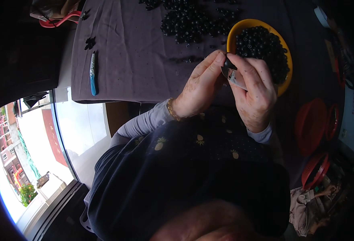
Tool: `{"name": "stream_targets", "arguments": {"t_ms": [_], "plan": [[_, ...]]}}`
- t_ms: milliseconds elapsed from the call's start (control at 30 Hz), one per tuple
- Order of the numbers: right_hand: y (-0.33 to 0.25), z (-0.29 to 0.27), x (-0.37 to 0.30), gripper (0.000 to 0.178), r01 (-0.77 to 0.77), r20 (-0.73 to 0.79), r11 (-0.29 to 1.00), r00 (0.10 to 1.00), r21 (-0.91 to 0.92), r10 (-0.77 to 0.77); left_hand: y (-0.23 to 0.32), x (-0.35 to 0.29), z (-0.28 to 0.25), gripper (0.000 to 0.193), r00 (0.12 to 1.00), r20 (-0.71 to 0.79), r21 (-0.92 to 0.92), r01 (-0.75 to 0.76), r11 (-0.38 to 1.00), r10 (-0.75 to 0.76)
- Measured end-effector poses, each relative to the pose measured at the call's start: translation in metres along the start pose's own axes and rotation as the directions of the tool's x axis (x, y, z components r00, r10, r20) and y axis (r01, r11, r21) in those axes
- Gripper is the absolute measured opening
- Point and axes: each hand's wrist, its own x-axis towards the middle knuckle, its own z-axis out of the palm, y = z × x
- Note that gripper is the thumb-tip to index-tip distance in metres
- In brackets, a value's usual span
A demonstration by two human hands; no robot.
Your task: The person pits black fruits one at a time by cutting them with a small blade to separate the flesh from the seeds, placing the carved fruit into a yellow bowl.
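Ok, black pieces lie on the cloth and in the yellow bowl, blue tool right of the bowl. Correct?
Wrong side: the head view shows the blue tool left of the yellow bowl. The black pieces are as you say.

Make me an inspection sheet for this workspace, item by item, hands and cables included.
Surface: dark cloth, creased, with dark specks.
Job's things: yellow bowl holding black round pieces; a loose pile beside it.
Clutter: blue-handled tool and dark scraps at left; red container at right.
Hands: left hand and right hand meet at a dark piece; right holds a small blade.
Cables: nothing seen.
Surroundings: bright opening at left, buildings outside.
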Motion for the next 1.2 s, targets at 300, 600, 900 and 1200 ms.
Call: {"name": "stream_targets", "arguments": {"t_ms": [300,600,900,1200], "plan": [[0.023,-0.01,-0.015,0.024,-0.217,0.03,0.959,0.974,-0.184,0.226,0.006,0.016,-0.036,0.027,0.994,0.024,0.738,-0.089,0.669,0.106],[0.07,-0.039,-0.027,0.027,-0.43,0.049,0.64,0.806,-0.637,0.59,0.028,0.039,-0.132,0.024,0.814,0.045,0.979,0.08,-0.188,0.579],[0.042,-0.015,-0.014,0.021,-0.394,0.095,0.879,0.897,-0.269,0.432,0.023,0.049,-0.114,0.028,0.783,0.128,0.965,0.044,-0.26,0.608],[0.01,0.005,0.012,0.045,-0.079,0.095,0.953,0.994,0.293,0.053,0.055,0.012,-0.034,0.026,0.982,0.145,0.27,0.079,0.96,-0.122]]}}
